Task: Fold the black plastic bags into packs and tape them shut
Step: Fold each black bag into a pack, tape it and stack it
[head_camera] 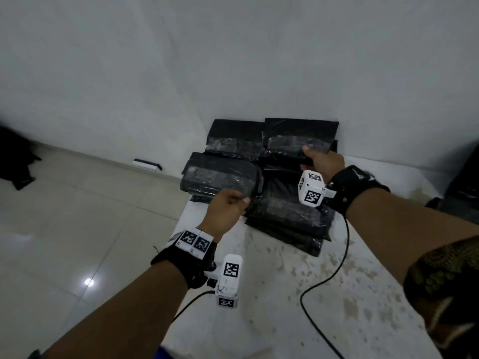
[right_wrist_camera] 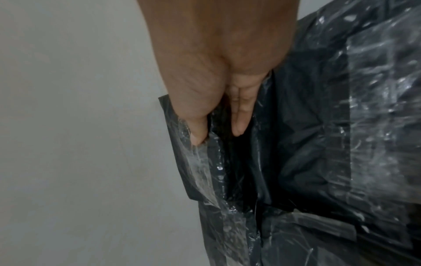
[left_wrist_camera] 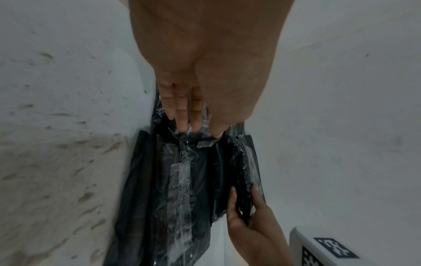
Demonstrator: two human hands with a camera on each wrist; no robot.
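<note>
Taped black bag packs stacked at the far end of the desk

The packs (head_camera: 261,174) lie against the wall (head_camera: 233,60) on the stained white desk (head_camera: 337,294). The right hand (head_camera: 322,161) grips the edge of a far pack between thumb and fingers; the left hand (head_camera: 228,207) pinches the taped end of a nearer left pack.
</note>
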